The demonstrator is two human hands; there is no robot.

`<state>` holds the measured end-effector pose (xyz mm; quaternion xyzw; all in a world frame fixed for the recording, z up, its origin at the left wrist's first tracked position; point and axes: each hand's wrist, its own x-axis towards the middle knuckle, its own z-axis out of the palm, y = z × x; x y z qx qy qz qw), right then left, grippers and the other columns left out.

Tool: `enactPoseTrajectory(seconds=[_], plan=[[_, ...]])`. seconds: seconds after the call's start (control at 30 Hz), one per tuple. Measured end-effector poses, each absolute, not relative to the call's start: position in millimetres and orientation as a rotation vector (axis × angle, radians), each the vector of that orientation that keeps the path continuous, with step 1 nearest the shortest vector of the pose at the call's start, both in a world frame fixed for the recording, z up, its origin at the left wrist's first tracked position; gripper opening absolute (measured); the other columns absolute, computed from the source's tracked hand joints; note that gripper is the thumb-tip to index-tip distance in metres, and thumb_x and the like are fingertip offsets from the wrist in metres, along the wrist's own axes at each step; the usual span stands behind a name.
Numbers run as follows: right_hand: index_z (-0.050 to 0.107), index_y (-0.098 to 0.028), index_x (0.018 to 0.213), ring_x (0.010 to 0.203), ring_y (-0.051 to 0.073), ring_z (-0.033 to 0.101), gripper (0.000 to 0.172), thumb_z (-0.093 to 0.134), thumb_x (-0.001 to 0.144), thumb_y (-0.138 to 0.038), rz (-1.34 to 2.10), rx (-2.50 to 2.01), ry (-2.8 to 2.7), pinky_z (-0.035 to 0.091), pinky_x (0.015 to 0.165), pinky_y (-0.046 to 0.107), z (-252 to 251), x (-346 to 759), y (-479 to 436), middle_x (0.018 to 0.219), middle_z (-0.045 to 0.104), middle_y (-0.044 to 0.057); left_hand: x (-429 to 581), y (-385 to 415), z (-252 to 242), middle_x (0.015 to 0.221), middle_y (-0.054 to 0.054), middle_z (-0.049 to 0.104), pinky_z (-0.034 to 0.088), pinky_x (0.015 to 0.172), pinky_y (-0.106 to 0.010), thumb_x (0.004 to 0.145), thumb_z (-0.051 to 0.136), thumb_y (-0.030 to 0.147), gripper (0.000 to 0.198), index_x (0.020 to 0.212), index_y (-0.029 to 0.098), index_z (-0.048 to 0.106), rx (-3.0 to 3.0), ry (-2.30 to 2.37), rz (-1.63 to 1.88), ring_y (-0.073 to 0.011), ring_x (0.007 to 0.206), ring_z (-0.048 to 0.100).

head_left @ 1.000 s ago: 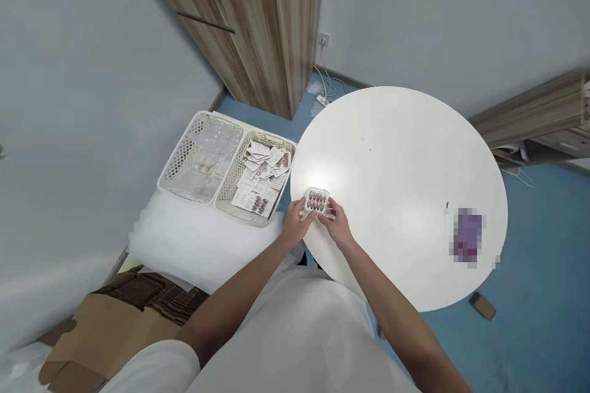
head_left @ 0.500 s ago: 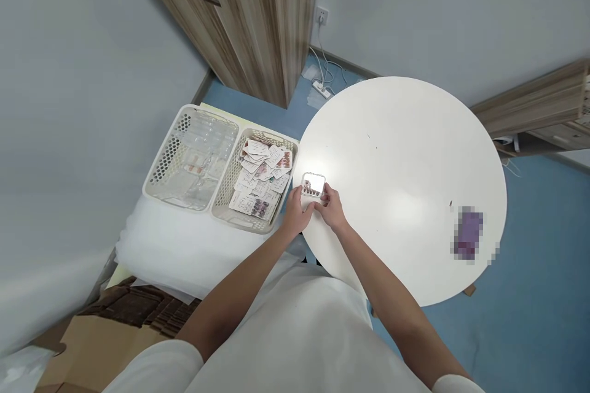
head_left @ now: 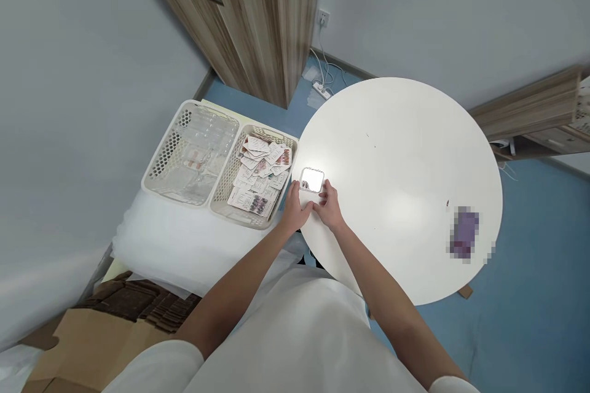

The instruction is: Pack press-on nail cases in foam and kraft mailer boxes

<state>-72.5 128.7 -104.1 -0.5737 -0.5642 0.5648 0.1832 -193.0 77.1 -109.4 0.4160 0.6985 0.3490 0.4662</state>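
Left basket (head_left: pixel 159 163): pale and perforated, holding clear plastic trays; it sits on a white foam sheet (head_left: pixel 184 242).
Right basket (head_left: pixel 244 218): touches the first basket and is piled with printed cards (head_left: pixel 260 175).
Left hand (head_left: pixel 295 212): fingers curled and partly closed, pinching the near left edge of the small clear case.
Small clear case (head_left: pixel 312 180): at the left edge of the bench, held between both hands. Glare whitens its top, so the contents are unreadable. I cannot tell whether it rests on the bench or is held just above it.
Right hand (head_left: pixel 328 209): fingers bent, gripping the case's near right edge.
Bench (head_left: pixel 396 147): round and white.
Step in hand (judged): two-handed handling of the case, probably working on its lid.
Next move calls for: even pressure from both sides, because the case is small and slick and close to the rim.
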Motion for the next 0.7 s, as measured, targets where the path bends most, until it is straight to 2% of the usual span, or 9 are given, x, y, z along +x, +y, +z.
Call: enactPoseTrajectory(seconds=[0.13, 0.23, 0.33, 0.43, 0.53, 0.7], plan=[[0.009, -0.030, 0.136, 0.112, 0.020, 0.037, 0.091, 0.063, 0.062, -0.031, 1.660, -1.543, -1.584, 0.039, 0.090, 0.036, -98.8, -65.2, 119.6, 0.134, 0.022, 0.006, -188.0, 72.0, -105.9, 0.145, -0.010, -0.001, 0.022, 0.104, -0.043, 0.079, 0.049, 0.037, 0.074, 0.136, 0.023, 0.005, 1.037, 1.751, 0.883, -0.0257, 0.131, 0.012], [0.011, -0.030, 0.135, 0.123, 0.022, 0.028, 0.090, 0.063, 0.063, -0.031, 1.693, -1.496, -1.605, 0.032, 0.097, 0.039, -89.3, -51.6, 108.1, 0.139, 0.017, 0.005, -183.8, 62.6, -100.4, 0.145, -0.009, -0.001, 0.020, 0.105, -0.043, 0.077, 0.051, 0.038, 0.076, 0.136, 0.024, 0.006, 1.052, 1.798, 0.888, -0.0256, 0.132, 0.006], [0.016, -0.030, 0.134, 0.127, 0.022, 0.022, 0.085, 0.063, 0.063, -0.031, 1.700, -1.451, -1.662, 0.029, 0.100, 0.040, -78.3, -31.3, 94.0, 0.141, 0.016, 0.004, -178.9, 47.1, -93.4, 0.145, -0.010, 0.004, 0.018, 0.105, -0.043, 0.077, 0.051, 0.037, 0.074, 0.136, 0.021, 0.009, 1.080, 1.843, 0.872, -0.0251, 0.133, 0.006], [0.022, -0.030, 0.132, 0.123, 0.022, 0.031, 0.076, 0.059, 0.066, -0.032, 1.704, -1.452, -1.694, 0.033, 0.096, 0.040, -70.7, -10.3, 80.4, 0.139, 0.024, 0.005, -169.3, 26.9, -87.4, 0.142, -0.012, 0.014, 0.020, 0.105, -0.043, 0.077, 0.050, 0.036, 0.069, 0.134, 0.019, 0.016, 1.111, 1.867, 0.866, -0.0240, 0.131, 0.013], [0.032, -0.028, 0.127, 0.113, 0.021, 0.042, 0.063, 0.055, 0.068, -0.031, 1.657, -1.492, -1.706, 0.036, 0.092, 0.040, -68.2, 5.0, 68.6, 0.131, 0.036, 0.006, -151.4, 3.0, -84.4, 0.138, -0.011, 0.025, 0.027, 0.102, -0.042, 0.077, 0.049, 0.036, 0.057, 0.128, 0.020, 0.030, 1.078, 1.912, 0.867, -0.0242, 0.128, 0.023], [0.045, -0.025, 0.115, 0.099, 0.019, 0.050, 0.048, 0.053, 0.068, -0.030, 1.720, -1.422, -1.762, 0.040, 0.088, 0.038, -67.5, 13.7, 50.5, 0.118, 0.050, 0.006, -112.0, -44.3, -82.7, 0.131, -0.010, 0.035, 0.037, 0.094, -0.042, 0.077, 0.048, 0.035, 0.044, 0.119, 0.022, 0.043, 0.982, 1.984, 0.870, -0.0251, 0.122, 0.034]])
